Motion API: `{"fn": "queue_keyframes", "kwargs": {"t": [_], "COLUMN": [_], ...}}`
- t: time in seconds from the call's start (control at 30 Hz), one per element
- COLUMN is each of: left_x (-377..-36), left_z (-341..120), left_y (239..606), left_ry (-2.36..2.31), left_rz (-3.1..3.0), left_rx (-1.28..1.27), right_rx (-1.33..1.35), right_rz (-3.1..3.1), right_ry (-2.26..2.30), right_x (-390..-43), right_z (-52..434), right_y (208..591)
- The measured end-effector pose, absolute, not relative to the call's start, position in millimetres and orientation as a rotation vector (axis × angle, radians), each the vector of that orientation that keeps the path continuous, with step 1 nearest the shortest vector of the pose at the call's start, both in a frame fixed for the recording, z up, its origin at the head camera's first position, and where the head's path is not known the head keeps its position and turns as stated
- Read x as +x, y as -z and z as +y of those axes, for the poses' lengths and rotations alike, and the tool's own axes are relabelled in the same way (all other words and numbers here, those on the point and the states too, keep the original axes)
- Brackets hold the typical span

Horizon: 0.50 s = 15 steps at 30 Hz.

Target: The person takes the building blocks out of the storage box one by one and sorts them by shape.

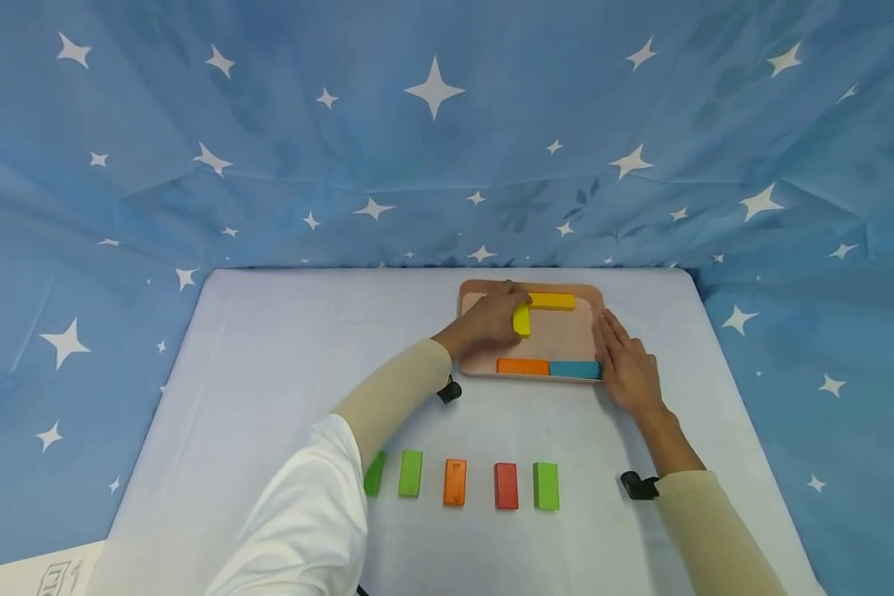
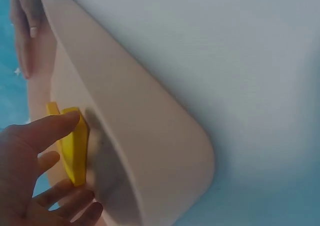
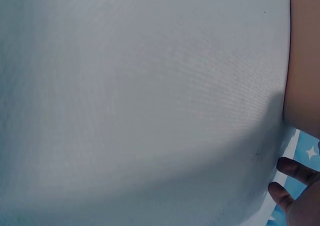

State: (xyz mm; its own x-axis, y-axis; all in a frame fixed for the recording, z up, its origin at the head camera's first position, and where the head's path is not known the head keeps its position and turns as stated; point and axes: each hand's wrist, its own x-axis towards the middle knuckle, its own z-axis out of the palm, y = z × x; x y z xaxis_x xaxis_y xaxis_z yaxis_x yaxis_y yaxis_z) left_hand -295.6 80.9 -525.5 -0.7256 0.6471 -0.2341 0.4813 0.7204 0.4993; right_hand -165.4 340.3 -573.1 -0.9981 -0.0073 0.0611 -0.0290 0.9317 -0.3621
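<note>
Inside the peach tray (image 1: 566,335), my left hand (image 1: 494,317) pinches a yellow block (image 1: 521,320) between thumb and fingers. The left wrist view shows the thumb on the near end of this yellow block (image 2: 76,151) and fingertips at its other end. Another yellow block (image 1: 555,301) lies along the tray's far wall. An orange block (image 1: 523,367) and a blue block (image 1: 575,370) lie end to end along the near wall. My right hand (image 1: 629,364) rests with extended fingers against the tray's right end. In the right wrist view, only part of that hand (image 3: 302,201) shows.
Nearer on the white table (image 1: 283,356) stands a row: a partly hidden green block (image 1: 374,475), another green block (image 1: 410,473), an orange block (image 1: 455,483), a red block (image 1: 506,486) and a green block (image 1: 546,486). A blue star-patterned curtain (image 1: 387,165) hangs behind.
</note>
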Motion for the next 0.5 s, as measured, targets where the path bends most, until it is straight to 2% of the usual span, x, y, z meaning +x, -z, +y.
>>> {"fn": "queue_keyframes", "kwargs": {"t": [0.5], "left_x": [-292.4], "left_z": [74.4], "left_y": [522.9], "left_ry": [-0.437], "left_rz": [2.558], "left_rx": [0.92], "right_rx": [0.02], "right_rz": [-3.043], "right_ry": [-0.556], "right_x": [-164.1], "right_z": [338.2], "right_y": [569.4]}}
